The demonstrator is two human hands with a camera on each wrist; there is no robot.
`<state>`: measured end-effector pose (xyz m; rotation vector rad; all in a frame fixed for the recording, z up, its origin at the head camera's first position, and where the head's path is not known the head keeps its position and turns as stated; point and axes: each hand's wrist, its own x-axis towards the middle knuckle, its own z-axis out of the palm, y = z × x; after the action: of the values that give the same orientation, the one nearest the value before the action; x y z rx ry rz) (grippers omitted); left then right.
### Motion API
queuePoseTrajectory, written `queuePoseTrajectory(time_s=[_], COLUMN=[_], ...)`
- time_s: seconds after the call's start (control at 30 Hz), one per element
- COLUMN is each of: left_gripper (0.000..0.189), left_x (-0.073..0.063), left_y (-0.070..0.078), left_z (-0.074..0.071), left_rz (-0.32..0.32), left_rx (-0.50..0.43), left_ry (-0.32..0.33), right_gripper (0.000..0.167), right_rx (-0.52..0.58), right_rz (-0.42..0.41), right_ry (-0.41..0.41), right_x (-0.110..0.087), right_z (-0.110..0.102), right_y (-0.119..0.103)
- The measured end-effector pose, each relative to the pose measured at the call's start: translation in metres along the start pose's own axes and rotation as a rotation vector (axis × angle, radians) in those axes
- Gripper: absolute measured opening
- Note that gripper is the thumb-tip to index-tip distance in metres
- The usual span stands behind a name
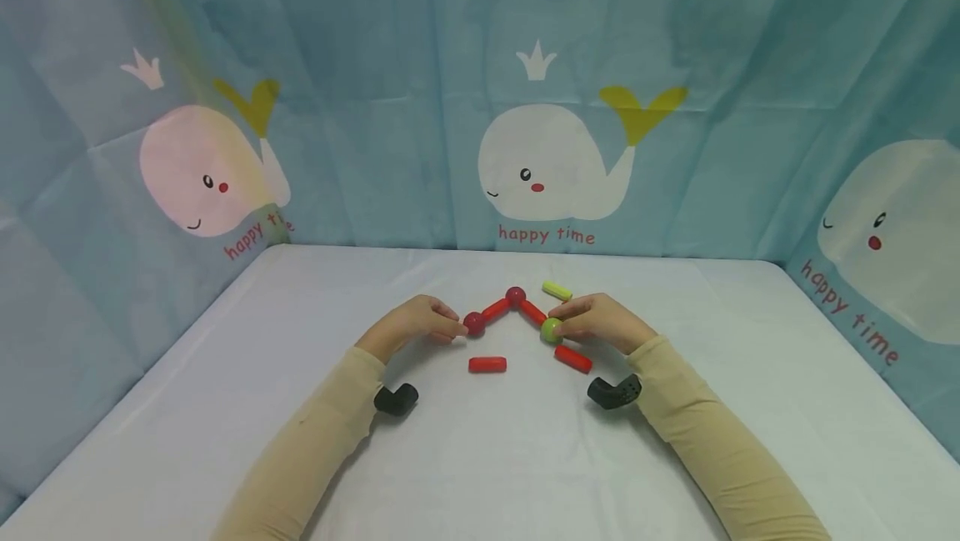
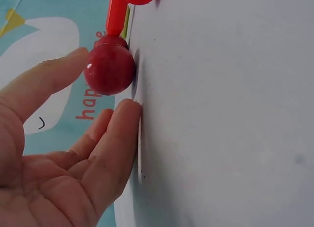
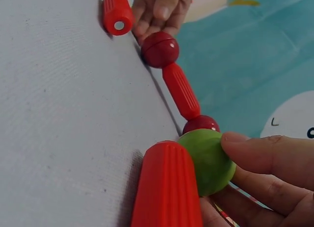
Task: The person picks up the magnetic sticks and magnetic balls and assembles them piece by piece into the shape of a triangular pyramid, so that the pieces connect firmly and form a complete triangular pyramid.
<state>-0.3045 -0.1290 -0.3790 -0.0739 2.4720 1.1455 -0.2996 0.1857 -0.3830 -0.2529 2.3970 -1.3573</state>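
Note:
A chain of magnetic building pieces lies on the table as an upside-down V. A red ball [image 1: 474, 324] ends its left arm, a second red ball [image 1: 515, 297] forms the peak, and a green ball [image 1: 551, 330] ends the right arm. Red rods [image 1: 496, 310] link them. My left hand [image 1: 418, 328] is beside the left red ball [image 2: 110, 69], thumb and fingers spread around it with small gaps. With thumb and fingers my right hand [image 1: 602, 324] pinches the green ball [image 3: 208, 161]; its far fingertips are partly hidden.
One loose red rod [image 1: 487, 364] lies in front of the chain, another red rod [image 1: 573, 358] close below the green ball. Behind the right hand rests a yellow-green rod [image 1: 557, 290]. A whale-print curtain [image 1: 375, 149] rises behind the white table [image 1: 480, 466].

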Motion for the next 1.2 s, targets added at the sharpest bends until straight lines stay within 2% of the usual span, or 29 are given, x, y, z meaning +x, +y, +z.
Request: queuePoseTrajectory(time_s=[0.1, 0.2, 0.3, 0.4, 0.5, 0.73, 0.9, 1.2], left_gripper=[0.035, 0.031, 0.029, 0.027, 0.024, 0.016, 0.012, 0.006], left_x=[-0.008, -0.016, -0.022, -0.025, -0.027, -0.026, -0.027, -0.027], left_y=[-0.006, -0.009, -0.008, -0.005, 0.0, 0.007, 0.015, 0.02], left_z=[0.0, 0.003, 0.006, 0.011, 0.016, 0.029, 0.036, 0.039], left_rz=[0.011, 0.07, 0.119, 0.131, 0.13, 0.173, 0.154, 0.162], left_rx=[-0.004, -0.035, -0.043, -0.014, 0.024, 0.115, 0.19, 0.199], left_ry=[-0.014, -0.06, -0.1, -0.118, -0.116, -0.059, -0.055, -0.071], right_gripper=[0.039, 0.038, 0.038, 0.038, 0.038, 0.038, 0.038, 0.038], right_rx=[-0.002, 0.004, 0.011, 0.017, 0.021, 0.011, 0.016, 0.018], right_rz=[0.006, 0.004, 0.003, 0.01, 0.017, 0.022, 0.015, 0.028], right_ry=[0.0, 0.001, -0.003, -0.008, -0.002, 0.003, 0.0, 0.007], right_x=[0.0, 0.001, 0.001, 0.002, 0.001, 0.001, 0.0, 0.0], right_z=[0.001, 0.001, 0.0, 0.0, 0.0, 0.001, 0.001, 0.001], right_y=[0.0, 0.001, 0.0, 0.0, -0.001, -0.001, -0.002, -0.001])
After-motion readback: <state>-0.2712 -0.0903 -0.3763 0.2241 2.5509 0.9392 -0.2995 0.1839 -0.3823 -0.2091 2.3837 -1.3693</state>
